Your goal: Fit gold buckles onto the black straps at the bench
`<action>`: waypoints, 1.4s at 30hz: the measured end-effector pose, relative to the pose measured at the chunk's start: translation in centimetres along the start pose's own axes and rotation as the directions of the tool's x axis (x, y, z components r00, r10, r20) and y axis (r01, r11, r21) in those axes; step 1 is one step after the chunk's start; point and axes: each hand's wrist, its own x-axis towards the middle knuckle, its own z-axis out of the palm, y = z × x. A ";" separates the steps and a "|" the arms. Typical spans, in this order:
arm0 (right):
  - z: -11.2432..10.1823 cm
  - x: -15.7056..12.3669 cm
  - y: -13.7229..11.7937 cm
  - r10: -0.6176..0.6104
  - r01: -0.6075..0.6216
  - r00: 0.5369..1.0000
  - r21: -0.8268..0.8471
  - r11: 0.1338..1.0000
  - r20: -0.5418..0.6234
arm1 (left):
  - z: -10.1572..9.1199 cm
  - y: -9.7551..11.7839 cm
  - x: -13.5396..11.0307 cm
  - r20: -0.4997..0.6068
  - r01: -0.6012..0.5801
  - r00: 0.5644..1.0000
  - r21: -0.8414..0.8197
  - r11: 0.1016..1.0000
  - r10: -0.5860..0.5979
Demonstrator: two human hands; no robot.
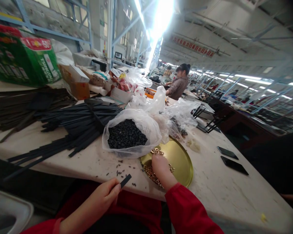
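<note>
My left hand [107,194] pinches a short black strip [126,181] between thumb and fingers, just off the table's front edge. Down in a round gold-coloured tray [184,162], my right hand [160,167] is curled among small gold metal buckles [151,174]. Its fingertips are hidden, so what they hold cannot be made out. Behind the tray, an open clear plastic bag [148,130] is full of small black pieces [127,135]. Several loose black bits [119,165] lie scattered between the bag and my left hand.
Bundles of long black strips [80,120] cover the left of the table [215,182]. A green carton [21,60] and an open cardboard box [79,86] stand behind them. Two dark phone-like slabs [234,165] lie at right. A co-worker [179,84] is farther back.
</note>
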 end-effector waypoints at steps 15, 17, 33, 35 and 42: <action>-1.3 -9.0 -7.9 -0.220 0.005 0.975 0.991 0.131 0.024 | -1.0 2.8 -0.7 -0.159 -0.202 0.965 0.046 0.978 0.207; -1.3 -9.2 -8.3 -0.196 -0.057 0.978 0.995 0.084 0.073 | -1.2 2.6 -0.8 -0.173 -0.195 0.964 0.062 0.979 0.203; 1.5 -8.9 -7.9 -0.223 -0.135 0.966 0.991 -0.001 0.131 | -1.5 1.5 -0.3 -0.037 -0.104 0.994 0.026 0.994 0.105; 1.4 -9.0 -8.0 -0.191 -0.229 0.961 0.964 -0.133 0.202 | -1.9 1.6 -0.6 -0.019 -0.120 0.992 0.056 0.991 0.121; 0.7 -9.9 -9.1 -0.130 -0.474 0.857 0.663 -0.580 0.499 | -2.6 1.9 -1.6 0.058 -0.177 0.984 0.240 0.955 0.168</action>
